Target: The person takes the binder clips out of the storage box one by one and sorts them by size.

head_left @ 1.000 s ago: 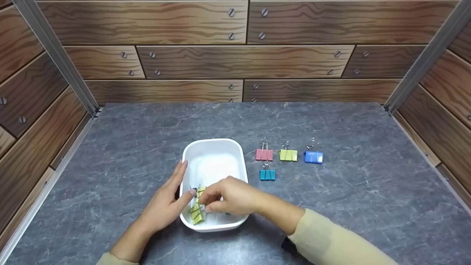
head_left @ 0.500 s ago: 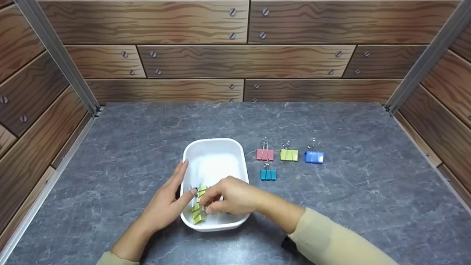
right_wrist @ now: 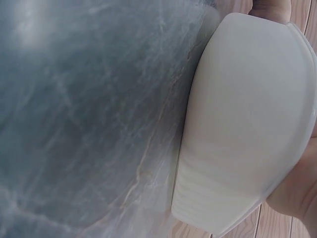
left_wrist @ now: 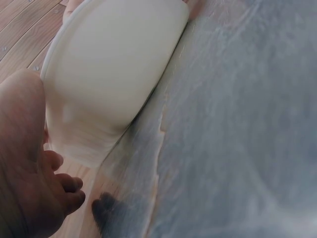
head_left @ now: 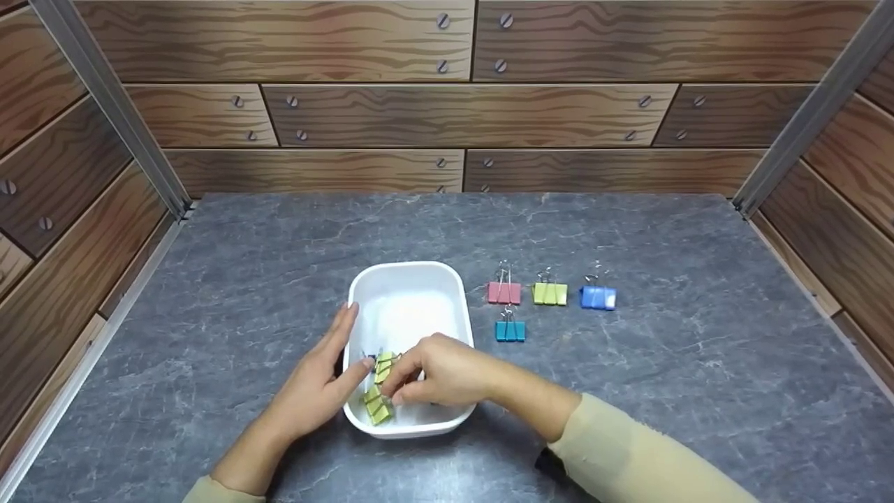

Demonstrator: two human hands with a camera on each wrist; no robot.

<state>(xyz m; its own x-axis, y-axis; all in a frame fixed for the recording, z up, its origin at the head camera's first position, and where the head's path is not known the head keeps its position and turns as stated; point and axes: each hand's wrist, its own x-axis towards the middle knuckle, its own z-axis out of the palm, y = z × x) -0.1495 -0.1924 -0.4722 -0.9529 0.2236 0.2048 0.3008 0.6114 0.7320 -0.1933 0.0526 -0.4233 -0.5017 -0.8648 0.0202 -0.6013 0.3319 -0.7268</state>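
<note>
A white plastic tub stands on the table, with several binder clips in its near left corner. My left hand holds its left side, with the fingers along the outside and the thumb over the rim. Inside the tub my right hand has curled fingers, and its thumb and index finger pinch at two yellow-green clips, the upper clip and the lower clip. A dark blue clip peeks out by the left thumb. The right fingers hide part of the pile. Both wrist views show mainly the tub's outer wall.
To the tub's right lie a pink clip, a yellow-green clip and a blue clip in a row. A teal clip lies below the pink one. Wood-patterned walls enclose the grey marbled table.
The yellow-green clips in the tub have turned and shifted slightly with the right fingertips. The left hand stays in place on the tub.
</note>
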